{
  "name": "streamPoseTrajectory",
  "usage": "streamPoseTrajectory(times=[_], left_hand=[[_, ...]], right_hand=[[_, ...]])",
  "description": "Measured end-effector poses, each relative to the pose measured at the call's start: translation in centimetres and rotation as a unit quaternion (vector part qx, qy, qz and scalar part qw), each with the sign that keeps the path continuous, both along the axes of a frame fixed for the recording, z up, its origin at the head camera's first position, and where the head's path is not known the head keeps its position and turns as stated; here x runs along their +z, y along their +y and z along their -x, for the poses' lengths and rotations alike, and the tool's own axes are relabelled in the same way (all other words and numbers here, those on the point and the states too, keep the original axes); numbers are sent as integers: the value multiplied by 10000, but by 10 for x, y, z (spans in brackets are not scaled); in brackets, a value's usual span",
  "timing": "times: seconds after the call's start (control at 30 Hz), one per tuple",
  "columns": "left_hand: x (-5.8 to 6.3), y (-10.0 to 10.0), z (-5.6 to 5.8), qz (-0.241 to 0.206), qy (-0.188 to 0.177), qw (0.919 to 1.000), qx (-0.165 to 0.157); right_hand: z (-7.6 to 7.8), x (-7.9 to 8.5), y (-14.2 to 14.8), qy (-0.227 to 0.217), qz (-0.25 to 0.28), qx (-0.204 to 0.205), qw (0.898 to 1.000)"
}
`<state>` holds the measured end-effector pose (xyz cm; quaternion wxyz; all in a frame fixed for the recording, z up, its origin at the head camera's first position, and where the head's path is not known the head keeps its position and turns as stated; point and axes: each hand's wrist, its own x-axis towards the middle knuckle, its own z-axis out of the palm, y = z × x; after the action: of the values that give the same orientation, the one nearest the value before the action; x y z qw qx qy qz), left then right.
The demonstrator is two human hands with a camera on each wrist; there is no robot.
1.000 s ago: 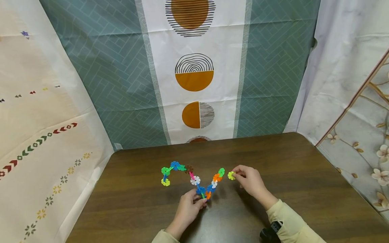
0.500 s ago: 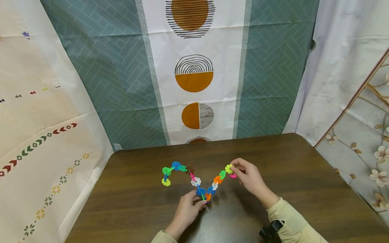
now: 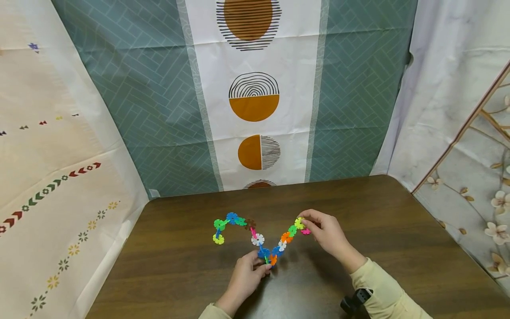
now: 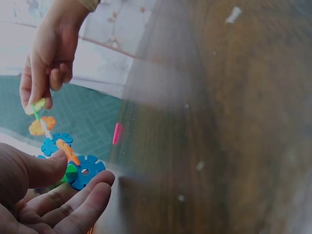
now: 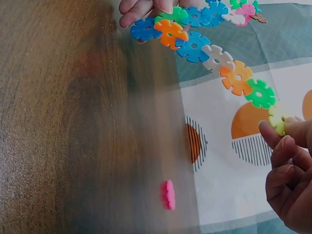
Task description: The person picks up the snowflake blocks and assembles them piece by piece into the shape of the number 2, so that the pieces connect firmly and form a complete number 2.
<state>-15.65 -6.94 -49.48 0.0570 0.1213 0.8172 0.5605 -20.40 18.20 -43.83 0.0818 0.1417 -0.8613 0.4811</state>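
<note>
A chain of colourful slotted flower discs point(image 3: 257, 239) zigzags over the table in the head view, with a yellow-green disc point(image 3: 218, 239) at its left end. At its lowest bend, my left hand point(image 3: 245, 274) holds it between thumb and fingers, by a green disc point(image 4: 71, 172) near blue and orange ones. My right hand point(image 3: 328, 235) pinches a yellow disc point(image 5: 276, 118) between thumb and forefinger at the chain's right end. That disc's edge meets a green disc point(image 5: 262, 93), followed by orange, white and blue ones.
A single pink disc point(image 5: 168, 195) lies on the brown wooden table point(image 3: 179, 274), just under the right hand. Patterned cloths point(image 3: 350, 88) hang behind the table and along both sides. A dark device point(image 3: 354, 301) is strapped at the right wrist.
My right hand has brought the yellow disc up and left to the green disc at the chain's end. The pink disc on the table has come into sight. My left hand stays nearly still.
</note>
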Motion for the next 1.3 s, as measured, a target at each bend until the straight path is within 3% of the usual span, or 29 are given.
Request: streamPoseTrajectory(times=[0.13,0.33,0.53,0.7,0.97,1.3], left_hand=[[0,1,-1,-51,17,10000,-22],[0,3,-1,-2,57,10000,1],[-2,4,0,22,94,9999,54],[-1,4,0,-13,96,9999,45],[-1,7,-1,-11,88,10000,-13],[-2,8,-1,71,96,9999,-31]], right_hand=[[0,0,-1,125,-117,6,9999],[-1,-3,-3,665,-638,14,9957],[-5,-8,-9,1492,-1528,-57,9769],[-8,-14,-18,1580,-1992,-473,9660],[-7,-23,-28,1389,-1835,-766,9701],[-2,-28,-22,1293,-1437,-76,9811]])
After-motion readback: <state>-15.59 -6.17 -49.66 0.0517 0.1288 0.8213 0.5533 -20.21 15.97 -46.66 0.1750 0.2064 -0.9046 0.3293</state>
